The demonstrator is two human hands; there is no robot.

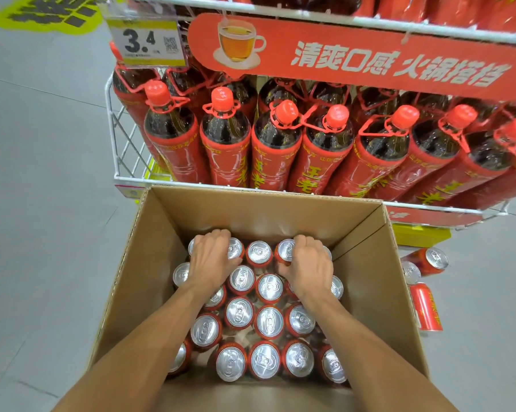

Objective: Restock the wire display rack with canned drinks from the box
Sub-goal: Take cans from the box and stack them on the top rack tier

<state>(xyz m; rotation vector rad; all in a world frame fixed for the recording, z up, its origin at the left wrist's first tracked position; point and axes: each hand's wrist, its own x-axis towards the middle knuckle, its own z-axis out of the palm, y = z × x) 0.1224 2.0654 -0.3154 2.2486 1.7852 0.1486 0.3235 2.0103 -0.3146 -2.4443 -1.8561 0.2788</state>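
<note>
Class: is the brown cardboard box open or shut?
Open: the brown cardboard box has no top covering it, and silver can tops show inside.

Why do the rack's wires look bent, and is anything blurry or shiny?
Head view: the wide-angle lens bows straight lines near the edges, so the rack rim curves and the bottles fan outward. The banner text is slightly soft, and the floor sticker at top left is smeared. Lighting is even; the can tops in the box glint under both hands.
</note>
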